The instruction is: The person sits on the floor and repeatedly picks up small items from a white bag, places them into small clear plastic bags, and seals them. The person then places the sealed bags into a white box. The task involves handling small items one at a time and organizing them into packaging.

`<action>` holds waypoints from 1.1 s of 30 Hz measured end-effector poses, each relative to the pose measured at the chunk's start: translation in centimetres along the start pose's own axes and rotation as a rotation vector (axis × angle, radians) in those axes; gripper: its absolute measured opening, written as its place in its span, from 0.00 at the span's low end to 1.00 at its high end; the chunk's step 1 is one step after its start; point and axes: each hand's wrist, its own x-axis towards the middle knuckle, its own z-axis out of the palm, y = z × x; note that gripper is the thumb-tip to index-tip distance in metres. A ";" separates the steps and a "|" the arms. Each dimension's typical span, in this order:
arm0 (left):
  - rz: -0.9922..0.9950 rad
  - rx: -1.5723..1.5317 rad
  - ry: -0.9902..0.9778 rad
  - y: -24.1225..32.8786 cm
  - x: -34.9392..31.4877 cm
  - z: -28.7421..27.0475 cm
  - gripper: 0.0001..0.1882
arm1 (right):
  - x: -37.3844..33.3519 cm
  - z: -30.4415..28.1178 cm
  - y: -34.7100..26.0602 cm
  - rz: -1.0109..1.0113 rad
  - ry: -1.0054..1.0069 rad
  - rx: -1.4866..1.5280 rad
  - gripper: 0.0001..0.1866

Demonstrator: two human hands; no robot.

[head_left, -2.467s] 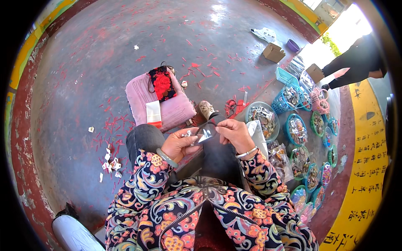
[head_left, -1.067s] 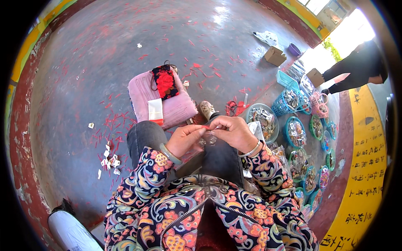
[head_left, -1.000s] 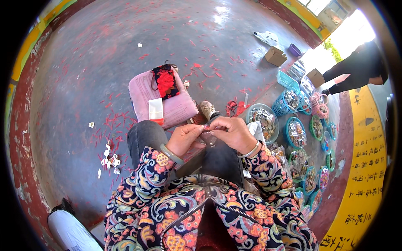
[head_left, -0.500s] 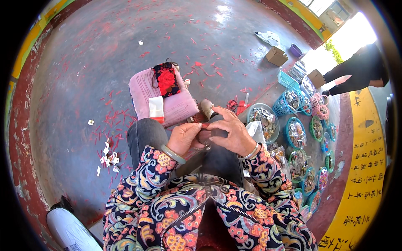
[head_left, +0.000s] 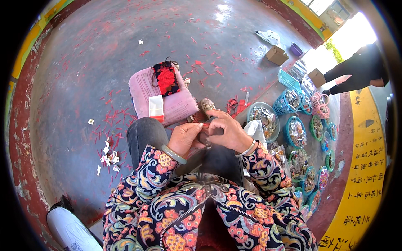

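Shiny grey floor (head_left: 96,71), peeling maroon-and-yellow wall (head_left: 24,121), bright daylit opening (head_left: 355,31), window (head_left: 320,6) near it

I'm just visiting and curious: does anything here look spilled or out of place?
Yes. Red scraps lie strewn across the floor, and white scraps cluster left of the person's left knee; they look like litter, since small packets sit in baskets.
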 end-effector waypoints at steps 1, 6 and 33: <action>0.004 0.012 -0.004 -0.1 0.0 -0.1 0.15 | 0.0 0.0 0.1 0.005 -0.005 0.011 0.08; -0.008 0.030 -0.001 -0.3 0.0 -0.2 0.16 | 0.0 0.2 0.2 -0.049 -0.012 -0.062 0.06; -0.172 -0.134 -0.066 0.3 -0.3 -0.6 0.11 | -0.1 1.1 1.3 0.029 0.018 0.077 0.04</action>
